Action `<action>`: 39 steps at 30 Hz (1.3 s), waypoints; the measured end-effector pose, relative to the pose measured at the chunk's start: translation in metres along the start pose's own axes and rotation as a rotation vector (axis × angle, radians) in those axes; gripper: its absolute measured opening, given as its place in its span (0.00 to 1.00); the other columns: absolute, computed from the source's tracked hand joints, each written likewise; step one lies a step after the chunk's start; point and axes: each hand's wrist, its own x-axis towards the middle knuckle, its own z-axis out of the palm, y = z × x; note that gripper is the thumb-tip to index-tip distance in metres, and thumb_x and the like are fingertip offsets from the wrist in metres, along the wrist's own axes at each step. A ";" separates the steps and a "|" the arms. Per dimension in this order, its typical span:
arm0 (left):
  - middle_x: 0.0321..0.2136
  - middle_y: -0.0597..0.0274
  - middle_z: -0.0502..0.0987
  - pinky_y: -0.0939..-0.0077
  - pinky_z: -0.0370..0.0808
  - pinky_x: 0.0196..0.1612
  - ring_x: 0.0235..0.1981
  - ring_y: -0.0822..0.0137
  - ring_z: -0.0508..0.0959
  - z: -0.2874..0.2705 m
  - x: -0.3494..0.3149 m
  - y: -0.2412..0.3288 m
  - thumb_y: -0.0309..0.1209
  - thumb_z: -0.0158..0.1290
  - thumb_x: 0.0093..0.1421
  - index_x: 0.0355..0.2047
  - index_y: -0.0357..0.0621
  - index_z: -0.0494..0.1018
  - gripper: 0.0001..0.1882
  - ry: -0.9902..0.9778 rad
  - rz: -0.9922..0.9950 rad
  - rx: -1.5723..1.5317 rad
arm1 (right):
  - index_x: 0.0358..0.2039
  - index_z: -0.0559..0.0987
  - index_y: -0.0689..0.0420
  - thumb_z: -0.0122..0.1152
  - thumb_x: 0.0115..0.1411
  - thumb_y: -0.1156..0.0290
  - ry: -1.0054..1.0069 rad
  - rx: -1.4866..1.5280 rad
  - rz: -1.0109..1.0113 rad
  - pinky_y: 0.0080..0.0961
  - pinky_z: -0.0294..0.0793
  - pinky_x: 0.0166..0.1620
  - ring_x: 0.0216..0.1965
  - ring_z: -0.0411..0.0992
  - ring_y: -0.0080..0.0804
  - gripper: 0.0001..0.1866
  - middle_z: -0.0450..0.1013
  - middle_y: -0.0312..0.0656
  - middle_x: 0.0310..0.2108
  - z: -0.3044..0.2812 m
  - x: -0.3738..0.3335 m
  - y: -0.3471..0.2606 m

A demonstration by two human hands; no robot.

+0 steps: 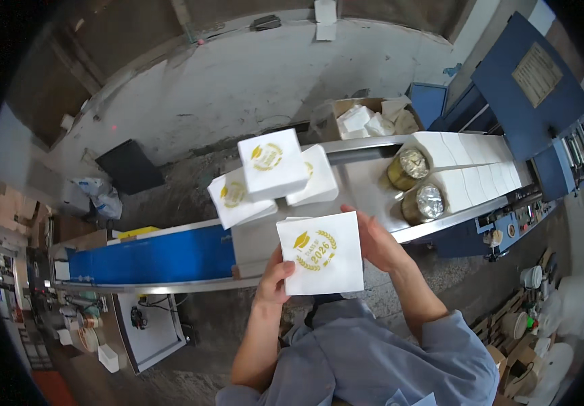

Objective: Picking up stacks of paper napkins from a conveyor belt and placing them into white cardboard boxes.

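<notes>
A stack of white paper napkins [321, 277], printed with a gold graduation cap and wreath, is held up in front of me over the near edge of the metal table. My left hand [275, 279] grips its left side, thumb on the front. Along the right edge lies my right hand [378, 242], its fingers partly hidden behind the stack. Just beyond, similar napkins are piled on the table: a left stack [232, 196], a right stack [320, 177], and a top stack [273, 162] resting across them.
Two metal cylinders [408, 169] stand on the table's right part, beside long rows of white napkins [468, 150] leading to a blue machine [529, 88]. A blue conveyor belt [156, 256] extends left. Behind the table sits a cardboard box [373, 105] of loose white napkins.
</notes>
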 end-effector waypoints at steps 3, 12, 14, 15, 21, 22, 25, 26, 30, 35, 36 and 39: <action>0.58 0.48 0.67 0.67 0.69 0.57 0.57 0.57 0.70 -0.017 -0.052 0.018 0.36 0.55 0.53 0.64 0.33 0.52 0.42 0.032 0.026 0.086 | 0.69 0.47 0.60 0.54 0.64 0.47 -0.021 -0.121 -0.001 0.33 0.65 0.59 0.61 0.62 0.35 0.45 0.59 0.44 0.63 0.051 -0.007 0.032; 0.60 0.52 0.64 0.67 0.63 0.61 0.61 0.62 0.65 -0.091 -0.269 0.076 0.29 0.60 0.57 0.65 0.37 0.52 0.40 0.231 0.127 0.361 | 0.67 0.49 0.67 0.67 0.58 0.64 -0.115 -0.608 0.110 0.27 0.68 0.54 0.53 0.68 0.33 0.46 0.67 0.54 0.55 0.234 -0.009 0.151; 0.56 0.53 0.67 0.69 0.68 0.57 0.57 0.64 0.69 -0.098 -0.317 0.086 0.24 0.60 0.56 0.63 0.36 0.54 0.37 0.369 0.155 0.320 | 0.66 0.49 0.68 0.66 0.58 0.65 -0.186 -0.655 0.118 0.27 0.69 0.53 0.53 0.68 0.33 0.45 0.67 0.55 0.54 0.270 -0.004 0.189; 0.55 0.53 0.68 0.70 0.70 0.56 0.55 0.65 0.70 -0.106 -0.340 0.089 0.24 0.61 0.56 0.62 0.35 0.54 0.38 0.438 0.171 0.317 | 0.66 0.49 0.69 0.66 0.58 0.65 -0.231 -0.669 0.149 0.28 0.69 0.53 0.53 0.68 0.33 0.46 0.67 0.55 0.54 0.288 -0.002 0.207; 0.48 0.55 0.75 0.73 0.73 0.49 0.47 0.67 0.76 -0.167 -0.492 0.092 0.33 0.61 0.57 0.57 0.34 0.63 0.31 0.745 0.329 0.195 | 0.65 0.54 0.68 0.68 0.57 0.64 -0.576 -0.794 0.305 0.29 0.70 0.53 0.52 0.69 0.35 0.44 0.68 0.54 0.54 0.410 0.021 0.316; 0.48 0.55 0.75 0.73 0.74 0.48 0.46 0.68 0.76 -0.173 -0.516 0.094 0.34 0.61 0.57 0.57 0.34 0.64 0.31 0.778 0.350 0.133 | 0.65 0.54 0.68 0.67 0.57 0.64 -0.620 -0.820 0.351 0.29 0.70 0.53 0.52 0.69 0.35 0.43 0.68 0.54 0.54 0.430 0.025 0.336; 0.47 0.58 0.76 0.72 0.75 0.48 0.45 0.68 0.77 -0.195 -0.579 0.095 0.32 0.60 0.57 0.56 0.36 0.65 0.28 0.927 0.478 0.036 | 0.64 0.55 0.67 0.69 0.55 0.62 -0.797 -0.839 0.464 0.30 0.71 0.52 0.50 0.70 0.33 0.44 0.69 0.52 0.53 0.495 0.036 0.403; 0.46 0.59 0.76 0.72 0.75 0.48 0.46 0.68 0.77 -0.203 -0.596 0.098 0.31 0.60 0.57 0.55 0.37 0.66 0.27 1.005 0.521 -0.032 | 0.65 0.55 0.66 0.70 0.54 0.62 -0.845 -0.869 0.491 0.30 0.72 0.52 0.50 0.71 0.33 0.45 0.69 0.52 0.52 0.506 0.048 0.434; 0.45 0.59 0.76 0.72 0.77 0.46 0.45 0.67 0.78 -0.266 -0.665 0.081 0.27 0.60 0.57 0.54 0.38 0.67 0.24 1.257 0.674 -0.198 | 0.63 0.59 0.65 0.69 0.54 0.58 -1.127 -0.973 0.584 0.30 0.73 0.51 0.49 0.72 0.34 0.43 0.70 0.52 0.51 0.602 0.082 0.529; 0.47 0.56 0.76 0.69 0.76 0.49 0.47 0.65 0.77 -0.335 -0.741 0.099 0.23 0.58 0.57 0.54 0.38 0.67 0.24 1.468 0.809 -0.388 | 0.54 0.72 0.65 0.67 0.54 0.51 -1.280 -1.080 0.332 0.32 0.73 0.51 0.47 0.74 0.37 0.35 0.74 0.52 0.49 0.774 0.197 0.681; 0.48 0.56 0.75 0.69 0.75 0.51 0.48 0.64 0.76 -0.345 -0.758 0.108 0.23 0.58 0.56 0.54 0.38 0.67 0.25 1.478 0.783 -0.421 | 0.51 0.73 0.67 0.66 0.54 0.50 -1.205 -1.056 0.179 0.34 0.72 0.52 0.48 0.74 0.42 0.35 0.72 0.55 0.50 0.824 0.208 0.703; 0.48 0.57 0.75 0.69 0.74 0.52 0.48 0.64 0.76 -0.366 -0.790 0.162 0.24 0.59 0.56 0.55 0.38 0.67 0.25 1.567 0.712 -0.437 | 0.48 0.74 0.68 0.64 0.54 0.54 -1.211 -1.186 -0.451 0.38 0.67 0.56 0.52 0.69 0.53 0.31 0.71 0.58 0.48 0.930 0.284 0.796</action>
